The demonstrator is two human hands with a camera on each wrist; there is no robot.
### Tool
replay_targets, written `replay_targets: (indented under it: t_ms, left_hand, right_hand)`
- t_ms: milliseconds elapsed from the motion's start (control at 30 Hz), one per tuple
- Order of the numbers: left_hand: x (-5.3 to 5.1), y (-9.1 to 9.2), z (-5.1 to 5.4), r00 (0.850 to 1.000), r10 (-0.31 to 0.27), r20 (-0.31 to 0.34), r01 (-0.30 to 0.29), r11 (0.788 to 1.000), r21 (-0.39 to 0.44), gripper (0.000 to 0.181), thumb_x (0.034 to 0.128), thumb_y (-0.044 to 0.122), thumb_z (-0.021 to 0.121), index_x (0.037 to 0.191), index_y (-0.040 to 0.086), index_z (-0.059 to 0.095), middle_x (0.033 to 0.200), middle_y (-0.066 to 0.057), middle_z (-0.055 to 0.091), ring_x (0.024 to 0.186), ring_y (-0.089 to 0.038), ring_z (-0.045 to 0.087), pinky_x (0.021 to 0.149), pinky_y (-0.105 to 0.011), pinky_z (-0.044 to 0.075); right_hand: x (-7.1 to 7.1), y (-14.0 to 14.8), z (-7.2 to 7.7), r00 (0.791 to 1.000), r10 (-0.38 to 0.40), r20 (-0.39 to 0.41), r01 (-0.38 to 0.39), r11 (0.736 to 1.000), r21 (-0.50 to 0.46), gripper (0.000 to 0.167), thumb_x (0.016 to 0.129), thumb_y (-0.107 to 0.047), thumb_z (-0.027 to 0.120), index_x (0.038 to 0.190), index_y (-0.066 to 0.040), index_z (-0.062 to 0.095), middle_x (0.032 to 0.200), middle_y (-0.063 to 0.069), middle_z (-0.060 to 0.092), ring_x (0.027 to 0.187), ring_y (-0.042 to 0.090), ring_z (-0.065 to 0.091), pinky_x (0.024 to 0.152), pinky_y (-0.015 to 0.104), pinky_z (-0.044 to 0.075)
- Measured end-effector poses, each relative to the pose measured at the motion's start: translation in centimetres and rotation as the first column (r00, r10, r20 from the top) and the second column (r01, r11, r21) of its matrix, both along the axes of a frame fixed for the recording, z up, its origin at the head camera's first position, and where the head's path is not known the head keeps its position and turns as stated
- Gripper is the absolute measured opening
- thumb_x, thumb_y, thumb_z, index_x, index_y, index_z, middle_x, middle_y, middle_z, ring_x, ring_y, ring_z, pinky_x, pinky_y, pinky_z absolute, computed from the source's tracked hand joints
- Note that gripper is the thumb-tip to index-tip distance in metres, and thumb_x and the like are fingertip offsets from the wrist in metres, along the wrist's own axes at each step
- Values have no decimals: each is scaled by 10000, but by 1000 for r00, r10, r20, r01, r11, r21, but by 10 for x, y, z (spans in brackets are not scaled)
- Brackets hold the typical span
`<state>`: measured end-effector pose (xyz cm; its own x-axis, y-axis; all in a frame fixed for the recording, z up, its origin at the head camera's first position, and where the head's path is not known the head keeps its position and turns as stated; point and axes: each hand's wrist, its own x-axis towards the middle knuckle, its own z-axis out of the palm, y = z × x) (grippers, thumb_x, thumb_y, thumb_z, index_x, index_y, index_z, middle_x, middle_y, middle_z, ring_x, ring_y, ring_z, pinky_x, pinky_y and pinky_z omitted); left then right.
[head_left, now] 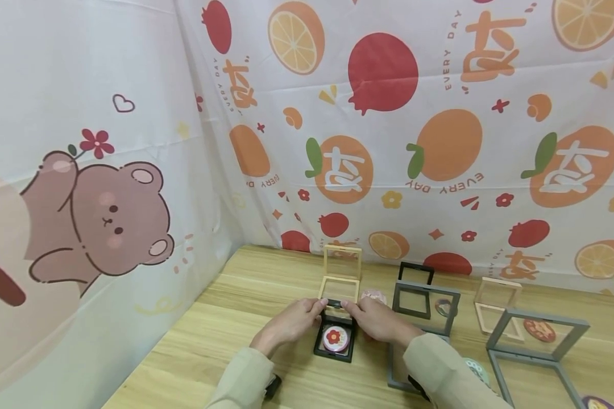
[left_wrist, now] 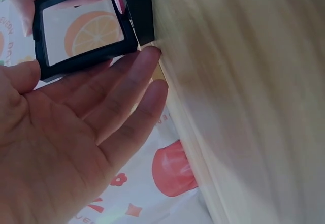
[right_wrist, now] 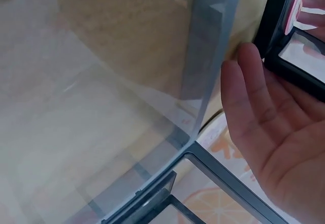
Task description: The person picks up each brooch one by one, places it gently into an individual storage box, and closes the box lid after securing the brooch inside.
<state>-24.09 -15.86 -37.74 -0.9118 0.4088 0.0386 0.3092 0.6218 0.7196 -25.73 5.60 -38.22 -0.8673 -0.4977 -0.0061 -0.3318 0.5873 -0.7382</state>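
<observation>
A small black display frame (head_left: 332, 357) with clear film windows stands hinged open on the wooden table. On its lower half lies a round badge (head_left: 335, 338) with a red flower. My left hand (head_left: 295, 322) pinches the raised panel at its left side, thumb on the top edge. From the other side my right hand (head_left: 381, 319) holds the same panel, its thumb also near the top. In the left wrist view the left fingers lie behind the panel's rim (left_wrist: 91, 62). The right wrist view shows the right fingers (right_wrist: 254, 82) by the hinge.
Behind stands an open beige frame (head_left: 340, 279), with a pink badge (head_left: 374, 296) beside it. Grey frames (head_left: 522, 357), another black frame (head_left: 413, 303) and several badges are to the right. A black object (head_left: 273, 387) lies near my left sleeve. A printed cloth (head_left: 389, 216) hangs behind the table.
</observation>
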Motion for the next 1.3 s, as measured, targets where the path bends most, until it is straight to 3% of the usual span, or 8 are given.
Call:
replay_targets:
  t_ms: [200,433,567,667,767,1133,1300]
  left_hand:
    - [0,-2,2,999,-31,18,31,1000,0,434,1112,267,386,1160,-64,663,1040,-239,712,1045,-414,673,1000,-588,438]
    - [-1,-3,4,996,-56,76,54,998,29,440,1111,254,391,1227,-90,639,1092,-248,698,1082,-431,651,1012,-603,423]
    - [-1,-3,5,992,-83,91,80,996,33,426,1110,233,391,1225,-99,632,1095,-244,694,1098,-430,640,1008,-601,426]
    - [-1,-5,7,991,-94,97,92,995,32,429,1110,222,390,1268,-115,603,1134,-247,677,1130,-426,620,1023,-599,413]
    - [-1,-6,9,990,-98,100,96,995,27,434,1110,229,393,1300,-110,587,1161,-244,668,1153,-417,607,1031,-601,405]
    - [-1,-4,12,989,-100,110,99,995,14,430,1108,238,400,1313,-90,588,1203,-217,658,1201,-394,582,1046,-587,399]
    - [3,-12,10,986,-115,119,114,993,19,404,1105,224,412,1304,-74,601,1227,-198,647,1200,-371,575,1038,-591,401]
  right_hand:
    - [1,6,5,996,72,56,-71,997,-19,561,1107,-307,361,566,-162,400,450,-91,332,397,54,240,424,232,252]
    - [-2,14,8,986,108,126,-102,993,-56,501,1094,-328,402,638,-132,477,554,7,512,474,97,418,474,259,380]
    - [-5,18,8,972,135,192,-123,990,-76,512,1085,-344,424,665,-74,533,577,24,485,468,84,343,463,229,319]
    - [-8,19,8,963,153,222,-136,987,-91,492,1077,-354,450,767,-15,625,585,17,424,469,77,298,457,214,289]
    - [-10,20,9,959,155,236,-136,986,-96,458,1070,-357,472,890,6,685,591,10,421,479,81,305,458,213,308]
    - [-13,23,10,952,187,244,-167,981,-100,467,1057,-388,496,910,3,705,565,-31,376,468,69,265,464,213,289]
    - [-15,19,5,939,243,244,-230,970,-82,474,1042,-473,501,975,-57,717,577,-57,391,471,61,294,464,217,300]
